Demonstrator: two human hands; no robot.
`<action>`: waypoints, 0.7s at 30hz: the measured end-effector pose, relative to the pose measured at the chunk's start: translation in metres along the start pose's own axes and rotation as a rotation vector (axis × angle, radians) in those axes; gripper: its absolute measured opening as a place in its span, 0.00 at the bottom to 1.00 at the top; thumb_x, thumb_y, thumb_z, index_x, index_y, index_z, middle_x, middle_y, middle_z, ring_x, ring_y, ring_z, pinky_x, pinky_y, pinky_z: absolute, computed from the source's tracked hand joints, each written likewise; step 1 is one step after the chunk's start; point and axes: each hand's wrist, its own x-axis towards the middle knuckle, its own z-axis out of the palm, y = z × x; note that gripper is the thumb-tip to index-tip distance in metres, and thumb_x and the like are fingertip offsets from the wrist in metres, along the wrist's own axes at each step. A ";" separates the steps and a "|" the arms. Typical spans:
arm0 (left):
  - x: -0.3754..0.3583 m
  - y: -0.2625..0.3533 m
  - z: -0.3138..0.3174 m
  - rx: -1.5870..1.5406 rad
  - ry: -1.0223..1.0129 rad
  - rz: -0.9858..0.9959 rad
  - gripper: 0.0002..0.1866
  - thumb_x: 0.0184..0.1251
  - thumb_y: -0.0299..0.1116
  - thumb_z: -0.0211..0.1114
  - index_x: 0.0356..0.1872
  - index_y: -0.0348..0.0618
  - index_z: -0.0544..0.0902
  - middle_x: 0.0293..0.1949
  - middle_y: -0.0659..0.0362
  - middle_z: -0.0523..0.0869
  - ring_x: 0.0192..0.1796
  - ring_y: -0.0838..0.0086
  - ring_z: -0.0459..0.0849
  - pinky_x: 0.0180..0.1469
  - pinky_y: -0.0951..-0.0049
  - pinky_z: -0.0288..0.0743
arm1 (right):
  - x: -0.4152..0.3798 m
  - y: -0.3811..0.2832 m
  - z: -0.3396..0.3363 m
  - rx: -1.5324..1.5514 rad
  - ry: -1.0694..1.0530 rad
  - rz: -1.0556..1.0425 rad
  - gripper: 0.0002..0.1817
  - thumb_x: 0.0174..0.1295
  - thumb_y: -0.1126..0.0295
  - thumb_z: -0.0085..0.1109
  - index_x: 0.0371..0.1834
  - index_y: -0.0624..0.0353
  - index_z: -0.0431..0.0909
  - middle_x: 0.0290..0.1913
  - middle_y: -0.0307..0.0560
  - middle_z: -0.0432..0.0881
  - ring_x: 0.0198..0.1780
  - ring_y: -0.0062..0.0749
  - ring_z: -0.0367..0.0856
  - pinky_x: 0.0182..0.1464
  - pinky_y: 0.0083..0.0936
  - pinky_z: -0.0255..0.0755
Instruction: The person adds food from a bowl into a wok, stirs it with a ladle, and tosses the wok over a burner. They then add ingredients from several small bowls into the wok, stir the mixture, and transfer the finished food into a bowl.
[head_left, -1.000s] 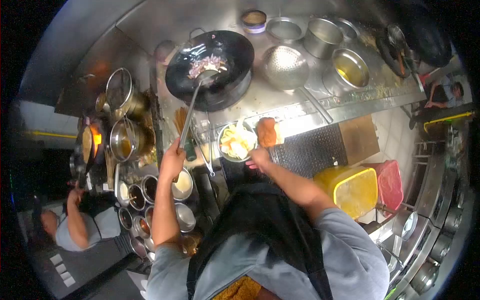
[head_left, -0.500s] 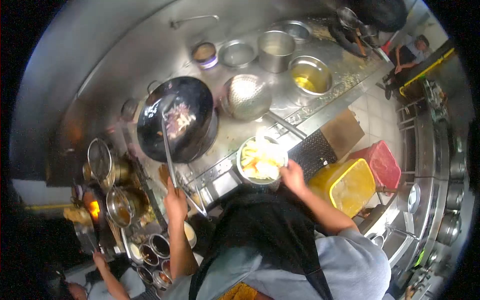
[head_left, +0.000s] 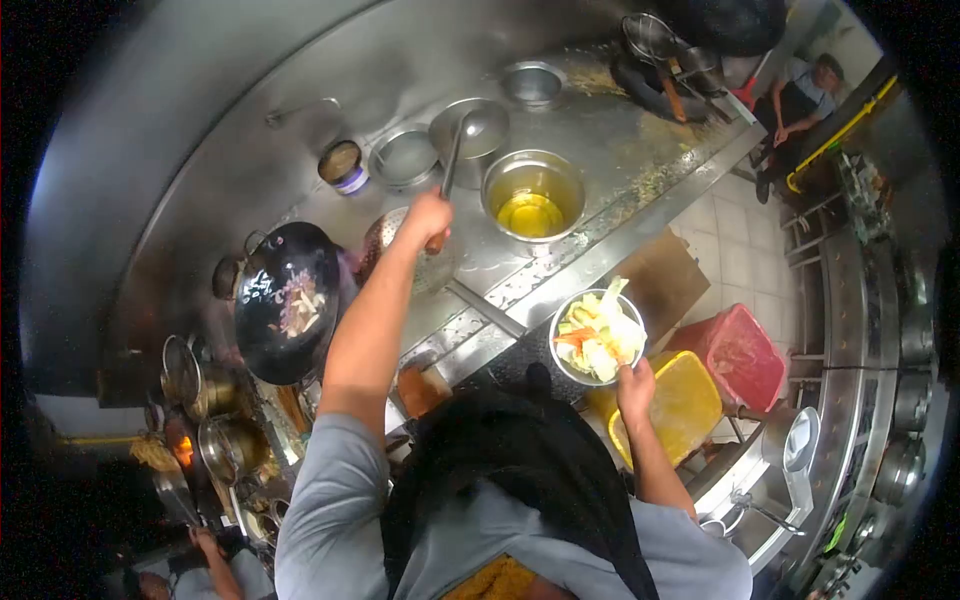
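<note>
My left hand point(head_left: 428, 217) is closed round the ladle point(head_left: 453, 160) near its wooden end. The ladle's head is over or in a steel pot point(head_left: 470, 152) behind the pot of yellow liquid point(head_left: 532, 200); its exact depth I cannot tell. On the right, my right hand point(head_left: 635, 392) grips the rim of a metal bowl point(head_left: 562, 368), held up off the counter. Cut cabbage and orange pieces point(head_left: 600, 335) fill this bowl. The black wok point(head_left: 262, 345) at the left holds purple and pale pieces point(head_left: 300, 303). A perforated strainer point(head_left: 388, 232) is partly hidden behind my left forearm.
A yellow bin point(head_left: 690, 400) and a red bin point(head_left: 748, 358) stand below the counter at right. A lidded tub point(head_left: 342, 165) and steel basin point(head_left: 404, 158) are at the back. One person sits far right point(head_left: 805, 95); another person's arm point(head_left: 222, 570) shows lower left.
My left hand has moved from the wok up and right with the ladle, to the pots. My right hand has carried the bowl to the right. The view has shifted.
</note>
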 end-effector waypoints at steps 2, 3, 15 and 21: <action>0.033 0.014 0.012 0.191 0.006 -0.007 0.10 0.61 0.26 0.56 0.42 0.35 0.76 0.19 0.60 0.76 0.17 0.71 0.75 0.18 0.70 0.70 | 0.009 0.013 -0.015 -0.014 0.032 0.014 0.15 0.61 0.76 0.50 0.49 0.70 0.79 0.45 0.49 0.86 0.47 0.30 0.82 0.52 0.27 0.73; 0.044 0.020 0.015 -0.178 -0.099 -0.198 0.09 0.61 0.26 0.55 0.41 0.37 0.76 0.21 0.61 0.76 0.19 0.72 0.75 0.22 0.71 0.70 | 0.011 0.018 -0.023 -0.031 0.064 0.028 0.15 0.62 0.75 0.49 0.48 0.69 0.79 0.44 0.48 0.85 0.46 0.29 0.82 0.51 0.27 0.73; -0.010 0.016 0.006 -2.137 -0.511 -0.141 0.02 0.62 0.24 0.53 0.32 0.38 0.70 0.27 0.61 0.74 0.24 0.77 0.77 0.25 0.78 0.68 | 0.014 -0.006 -0.041 0.018 0.009 0.109 0.16 0.62 0.75 0.49 0.50 0.71 0.78 0.42 0.46 0.84 0.41 0.25 0.79 0.45 0.23 0.73; -0.111 0.017 -0.055 -2.262 -0.555 -0.075 0.04 0.67 0.25 0.52 0.37 0.35 0.69 0.27 0.63 0.74 0.24 0.79 0.77 0.25 0.78 0.69 | -0.005 -0.046 0.003 -0.063 -0.090 0.065 0.16 0.61 0.76 0.49 0.50 0.71 0.78 0.43 0.46 0.84 0.43 0.24 0.79 0.47 0.23 0.72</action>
